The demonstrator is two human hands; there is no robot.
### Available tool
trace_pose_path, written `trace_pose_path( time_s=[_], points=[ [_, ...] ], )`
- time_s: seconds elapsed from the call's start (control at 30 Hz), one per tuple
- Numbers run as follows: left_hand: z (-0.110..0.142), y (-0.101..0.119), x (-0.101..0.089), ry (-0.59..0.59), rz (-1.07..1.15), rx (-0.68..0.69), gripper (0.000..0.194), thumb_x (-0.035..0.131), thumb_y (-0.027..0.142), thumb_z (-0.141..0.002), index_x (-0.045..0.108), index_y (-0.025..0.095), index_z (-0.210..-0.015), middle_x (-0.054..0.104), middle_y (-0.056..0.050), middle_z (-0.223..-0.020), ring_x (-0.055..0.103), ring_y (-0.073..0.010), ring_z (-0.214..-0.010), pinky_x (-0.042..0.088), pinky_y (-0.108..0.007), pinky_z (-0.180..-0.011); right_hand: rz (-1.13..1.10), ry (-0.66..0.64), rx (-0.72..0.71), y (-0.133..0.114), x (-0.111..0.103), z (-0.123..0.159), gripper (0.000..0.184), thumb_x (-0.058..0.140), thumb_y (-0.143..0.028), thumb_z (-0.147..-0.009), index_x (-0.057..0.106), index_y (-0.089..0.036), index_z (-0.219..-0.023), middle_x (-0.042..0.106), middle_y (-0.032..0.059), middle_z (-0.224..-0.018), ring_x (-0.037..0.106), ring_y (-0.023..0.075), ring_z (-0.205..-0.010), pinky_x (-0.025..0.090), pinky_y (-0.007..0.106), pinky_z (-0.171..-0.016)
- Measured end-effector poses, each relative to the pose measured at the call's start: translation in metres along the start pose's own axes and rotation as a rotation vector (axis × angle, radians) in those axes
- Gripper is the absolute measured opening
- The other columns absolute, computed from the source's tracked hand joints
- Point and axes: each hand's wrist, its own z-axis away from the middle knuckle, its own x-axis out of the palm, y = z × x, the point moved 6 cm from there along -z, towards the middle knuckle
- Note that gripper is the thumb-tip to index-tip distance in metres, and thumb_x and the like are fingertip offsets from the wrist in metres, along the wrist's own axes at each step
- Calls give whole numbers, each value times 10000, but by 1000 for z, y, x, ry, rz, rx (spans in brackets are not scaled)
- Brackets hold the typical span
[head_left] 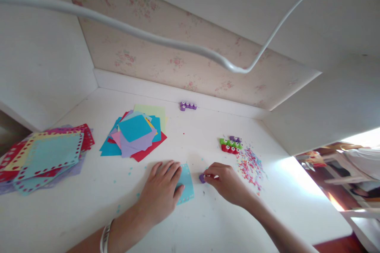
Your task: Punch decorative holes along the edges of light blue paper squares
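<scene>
My left hand [162, 189] lies flat with fingers spread on a light blue sheet of paper [186, 185], which has small punched holes along its edges. Part of the sheet is hidden under the palm and fingers. Just right of the sheet, my right hand [224, 182] pinches a small purple craft punch [202, 178] between thumb and fingertips, close to the table surface. The punch stands apart from the paper's right edge. Tiny light blue paper bits are scattered around the left hand.
Coloured paper squares [136, 130] are piled at centre left. Sheets with punched borders [53, 154] overlap at far left. Purple punches [188, 105] stand by the wall; green, red and purple punches [230, 145] sit at right beside confetti [252, 166]. A white cable [142, 33] crosses above.
</scene>
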Motion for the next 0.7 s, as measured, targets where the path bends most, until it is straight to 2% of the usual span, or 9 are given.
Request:
trace_pose_path(
  time_s=[0.13,0.27,0.4,0.5,0.6,0.7],
  points=[
    [0,-1,2,8,-2,4,400,505,402,-959,564,208,-1304,572,-60,-1380,458,-263,-1285,243,-486,-1098,-49,-10,-3,8,-14,-6,217,555,-203,-879,766,-252,-878,730,16,-915,670,164,-833,510,269,-757],
    [0,-1,1,35,2,13,398,491,408,-968,566,210,-1306,576,-59,-1377,468,-257,-1275,246,-470,-1096,-61,33,92,40,-46,-17,204,569,-268,-860,767,-267,-911,752,7,-908,690,188,-827,524,295,-752],
    [0,-1,0,49,6,12,390,495,408,-967,571,216,-1298,591,-56,-1357,477,-253,-1265,254,-464,-1087,140,222,245,85,-94,-33,271,540,-325,-865,757,-241,-1003,754,29,-825,695,210,-744,520,301,-671],
    [0,0,0,53,-3,12,392,511,401,-960,569,215,-1299,592,-57,-1354,482,-255,-1262,260,-465,-1083,363,303,244,107,-120,-50,297,502,-253,-865,758,-225,-1013,758,59,-950,699,213,-826,513,296,-751],
    [-1,0,0,46,-13,14,390,521,391,-955,565,217,-1301,589,-52,-1356,484,-255,-1262,259,-465,-1085,442,299,225,126,-128,-66,310,490,-176,-848,761,-213,-994,738,72,-1067,678,220,-950,485,300,-854],
    [-1,-1,0,39,-9,12,383,509,401,-960,568,227,-1297,590,-48,-1356,484,-252,-1261,257,-459,-1086,491,259,201,142,-123,-77,311,489,-146,-856,759,-208,-997,727,71,-1101,661,214,-1008,470,279,-876]
  ],
)
